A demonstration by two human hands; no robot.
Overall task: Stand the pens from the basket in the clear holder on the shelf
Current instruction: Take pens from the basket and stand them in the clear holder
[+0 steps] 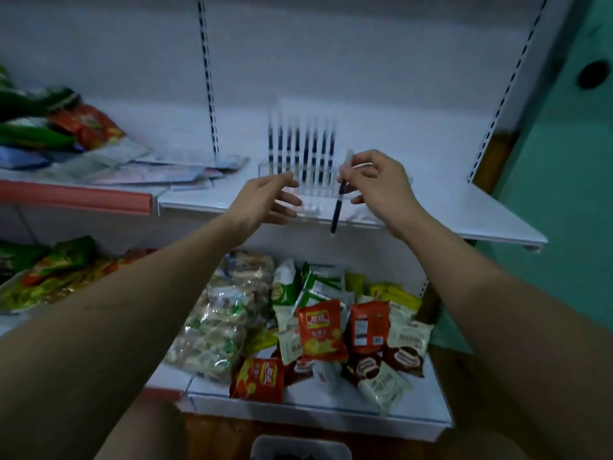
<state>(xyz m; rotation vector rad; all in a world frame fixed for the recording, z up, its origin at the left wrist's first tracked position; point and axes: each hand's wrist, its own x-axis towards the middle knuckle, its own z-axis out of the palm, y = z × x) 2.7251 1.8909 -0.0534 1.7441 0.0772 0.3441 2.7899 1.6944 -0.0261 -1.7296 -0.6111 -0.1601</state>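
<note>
A clear holder (361, 219) stands on the white shelf (481, 210), with several dark pens (305, 151) upright in a row in it. My right hand (381, 184) pinches one dark pen (339, 204) near its top; the pen hangs tip down in front of the holder's near edge. My left hand (268, 200) hovers at the holder's left front with its fingers loosely spread, holding nothing. A grey basket (300, 448) shows at the bottom edge of the view, its contents barely visible.
Flat packets (159, 171) lie on the shelf to the left of the holder. Snack bags (318, 327) crowd the lower shelf under my hands. More bags (49, 127) are piled at far left. A slotted upright (209, 78) runs up the back panel.
</note>
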